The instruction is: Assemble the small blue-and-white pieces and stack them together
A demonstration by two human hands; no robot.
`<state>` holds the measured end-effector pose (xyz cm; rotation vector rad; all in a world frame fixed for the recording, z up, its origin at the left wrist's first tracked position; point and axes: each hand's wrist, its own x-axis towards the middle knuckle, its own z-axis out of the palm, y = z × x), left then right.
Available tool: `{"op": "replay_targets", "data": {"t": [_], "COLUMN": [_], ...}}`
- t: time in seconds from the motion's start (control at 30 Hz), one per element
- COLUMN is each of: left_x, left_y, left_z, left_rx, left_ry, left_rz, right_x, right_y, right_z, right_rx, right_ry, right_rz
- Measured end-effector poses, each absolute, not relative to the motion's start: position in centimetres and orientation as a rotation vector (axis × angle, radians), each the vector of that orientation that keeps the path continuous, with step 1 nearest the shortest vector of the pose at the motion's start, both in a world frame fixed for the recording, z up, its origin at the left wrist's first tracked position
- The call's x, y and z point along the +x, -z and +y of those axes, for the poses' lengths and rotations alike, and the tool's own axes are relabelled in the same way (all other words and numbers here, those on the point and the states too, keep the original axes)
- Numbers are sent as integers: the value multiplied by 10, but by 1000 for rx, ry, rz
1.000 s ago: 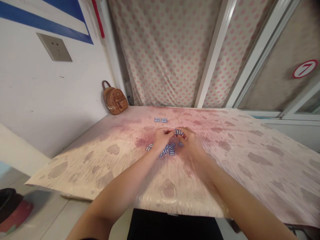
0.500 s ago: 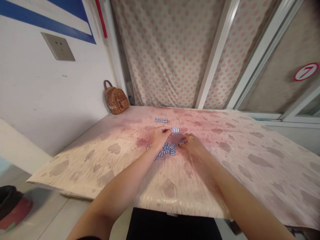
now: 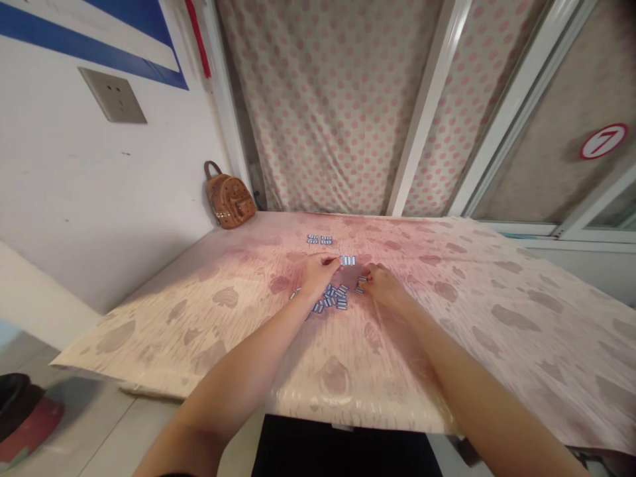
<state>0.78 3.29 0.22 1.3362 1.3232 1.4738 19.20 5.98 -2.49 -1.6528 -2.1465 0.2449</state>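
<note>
My left hand (image 3: 318, 274) is closed, its thumb and fingertips at the left end of a short row of small blue-and-white rectangular pieces (image 3: 348, 261). To its right, my right hand (image 3: 385, 285) pinches another small blue-and-white piece (image 3: 362, 279), with one more piece (image 3: 358, 289) just below the fingertips. A loose pile of the same pieces (image 3: 328, 298) lies between my forearms, partly hidden by the left wrist. Farther back, several pieces (image 3: 319, 239) sit in two neat groups. Their exact kind is too small to make out.
The table (image 3: 238, 344) has a patterned cover. A brown mini backpack (image 3: 231, 201) stands at its back left corner, against the wall. Behind the table hangs a dotted curtain (image 3: 332, 106) beside sliding door frames. A dark and red container (image 3: 27, 417) is on the floor at left.
My right hand's fingers have shifted slightly, and the pieces by its fingertips show more clearly. My left hand stays at the row. The view has tilted a little.
</note>
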Motion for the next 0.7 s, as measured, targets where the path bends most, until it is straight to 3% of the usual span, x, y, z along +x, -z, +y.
{"op": "replay_targets", "data": {"t": [0.47, 0.7], "left_x": [5, 6], "left_y": [-2, 6], "left_z": [33, 38], "left_rx": [1367, 1401], "left_ry": [-1493, -1503], "left_rz": [1314, 1338], "right_x": [195, 184], "right_y": [12, 2], "right_z": [59, 52], "right_rx": [-1458, -1010], "right_ry": [-344, -986], "right_rz": [-1894, -1616]}}
